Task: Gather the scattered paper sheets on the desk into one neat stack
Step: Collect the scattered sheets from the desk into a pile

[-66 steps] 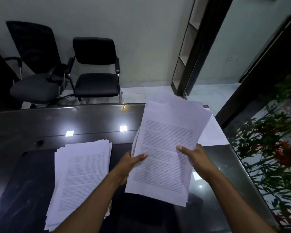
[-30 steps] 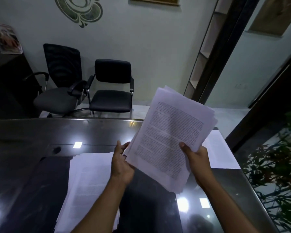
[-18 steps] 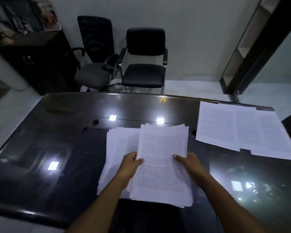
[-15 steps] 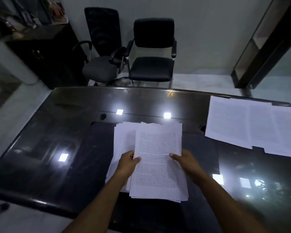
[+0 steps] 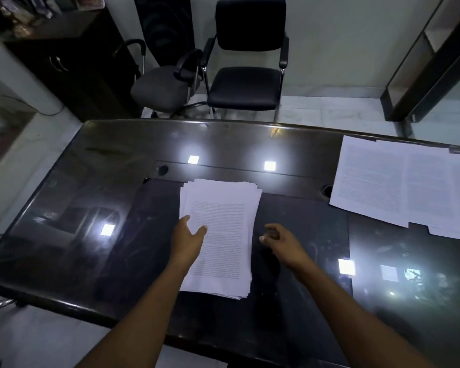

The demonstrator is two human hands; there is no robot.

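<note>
A stack of paper [image 5: 218,235] lies flat in the middle of the dark, shiny tabletop [image 5: 91,208]. The sheets in it are not quite even, so their edges fan out a little at the far end and at the near right corner. The top sheet has lines of small print on it. The left hand [image 5: 187,239] is over the left side of the stack with its fingers loose and spread, and it holds nothing; I cannot tell if it touches the paper. The right hand [image 5: 279,239] is just beside the right edge of the stack, not on it, with its fingers loosely curled and nothing in them. The two hands are apart, one on each side of the stack. More loose sheets [image 5: 409,181] lie spread out on the far right part of the tabletop, well apart from the stack, and they overlap each other. Behind the tabletop stand a black chair [image 5: 246,62] and a grey chair [image 5: 162,86] side by side. A dark cabinet [image 5: 72,65] is on the left near the wall.
</note>
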